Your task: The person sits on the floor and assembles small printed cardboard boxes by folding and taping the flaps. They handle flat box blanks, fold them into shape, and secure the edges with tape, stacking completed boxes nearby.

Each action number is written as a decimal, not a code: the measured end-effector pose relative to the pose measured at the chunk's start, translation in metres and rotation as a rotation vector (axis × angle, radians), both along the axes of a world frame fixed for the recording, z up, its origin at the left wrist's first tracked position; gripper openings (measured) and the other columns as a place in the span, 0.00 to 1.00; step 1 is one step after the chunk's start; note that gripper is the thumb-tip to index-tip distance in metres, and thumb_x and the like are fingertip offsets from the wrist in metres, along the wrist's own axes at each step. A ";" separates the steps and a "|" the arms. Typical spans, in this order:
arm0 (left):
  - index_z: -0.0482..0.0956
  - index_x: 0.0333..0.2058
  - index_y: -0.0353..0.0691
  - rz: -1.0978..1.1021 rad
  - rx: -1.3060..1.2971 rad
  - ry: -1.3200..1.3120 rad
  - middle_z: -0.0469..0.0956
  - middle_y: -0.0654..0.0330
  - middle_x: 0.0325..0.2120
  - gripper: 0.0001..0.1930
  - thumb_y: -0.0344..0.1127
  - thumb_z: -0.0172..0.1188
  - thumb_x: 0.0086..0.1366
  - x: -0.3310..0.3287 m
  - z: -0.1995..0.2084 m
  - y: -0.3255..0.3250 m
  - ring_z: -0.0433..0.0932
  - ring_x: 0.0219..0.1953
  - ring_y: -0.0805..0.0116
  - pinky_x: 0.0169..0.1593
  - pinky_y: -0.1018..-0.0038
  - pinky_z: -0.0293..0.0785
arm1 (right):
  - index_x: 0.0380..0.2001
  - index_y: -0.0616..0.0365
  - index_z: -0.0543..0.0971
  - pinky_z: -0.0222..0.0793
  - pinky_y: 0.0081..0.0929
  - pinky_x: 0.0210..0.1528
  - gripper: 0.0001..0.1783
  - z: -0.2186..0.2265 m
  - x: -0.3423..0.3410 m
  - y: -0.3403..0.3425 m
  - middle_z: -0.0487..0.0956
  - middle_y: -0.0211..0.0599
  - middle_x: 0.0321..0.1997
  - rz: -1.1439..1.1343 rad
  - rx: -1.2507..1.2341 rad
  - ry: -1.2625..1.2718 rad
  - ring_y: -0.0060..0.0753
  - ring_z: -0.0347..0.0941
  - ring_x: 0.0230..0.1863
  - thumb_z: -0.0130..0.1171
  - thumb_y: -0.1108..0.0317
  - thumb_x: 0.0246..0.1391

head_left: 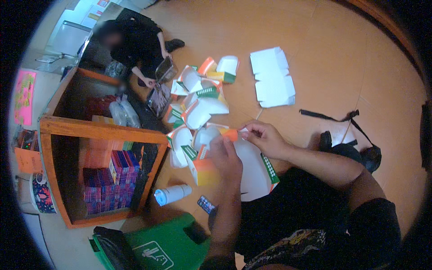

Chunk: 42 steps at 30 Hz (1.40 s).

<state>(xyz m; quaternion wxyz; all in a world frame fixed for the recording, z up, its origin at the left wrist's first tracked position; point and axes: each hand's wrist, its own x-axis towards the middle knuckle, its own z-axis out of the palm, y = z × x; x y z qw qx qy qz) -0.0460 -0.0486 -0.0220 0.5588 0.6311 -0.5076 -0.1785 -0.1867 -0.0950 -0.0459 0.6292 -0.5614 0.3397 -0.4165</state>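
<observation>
A white cardboard food carton (pixel 252 168) with a green, white-patterned edge lies partly unfolded against my lap. My left hand (pixel 227 157) is closed at its upper left, fingers on an orange flap (pixel 231 134); the hand is slightly blurred. Across from it, my right hand (pixel 266 138) pinches the carton's upper edge between thumb and fingers. Just beyond my hands lies a heap of folded cartons (pixel 198 112) in white, green, orange and yellow. Another carton (pixel 201 168), yellow and green, stands beside my left wrist.
Flat white card sheets (pixel 272 77) lie on the floor. A wooden shelf (pixel 103 128) holds stacked small boxes (pixel 112 184). Near it are a light-blue bottle (pixel 173 195), a phone (pixel 206 204) and a green bag (pixel 162 240). Another person (pixel 135 42) handles dark trays (pixel 158 100). Black straps (pixel 351 118) lie right.
</observation>
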 end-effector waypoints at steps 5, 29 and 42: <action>0.71 0.39 0.32 0.027 0.076 0.282 0.74 0.56 0.32 0.09 0.34 0.52 0.68 -0.012 0.019 0.002 0.74 0.36 0.69 0.42 0.72 0.73 | 0.38 0.62 0.78 0.66 0.17 0.42 0.07 0.020 -0.004 0.000 0.76 0.33 0.43 -0.061 -0.100 -0.014 0.16 0.68 0.40 0.57 0.70 0.59; 0.70 0.51 0.30 -0.197 0.211 0.189 0.75 0.48 0.48 0.15 0.30 0.49 0.69 -0.026 0.007 0.000 0.74 0.52 0.59 0.57 0.68 0.67 | 0.36 0.64 0.80 0.71 0.21 0.43 0.07 0.018 -0.011 -0.007 0.80 0.38 0.39 -0.237 -0.225 0.007 0.24 0.75 0.41 0.61 0.72 0.55; 0.75 0.44 0.31 -0.117 0.375 0.210 0.80 0.53 0.38 0.15 0.30 0.62 0.60 -0.016 0.018 -0.004 0.78 0.43 0.62 0.49 0.69 0.72 | 0.33 0.62 0.81 0.73 0.27 0.43 0.06 0.032 -0.023 -0.010 0.80 0.41 0.36 -0.167 -0.652 0.218 0.38 0.77 0.40 0.61 0.73 0.52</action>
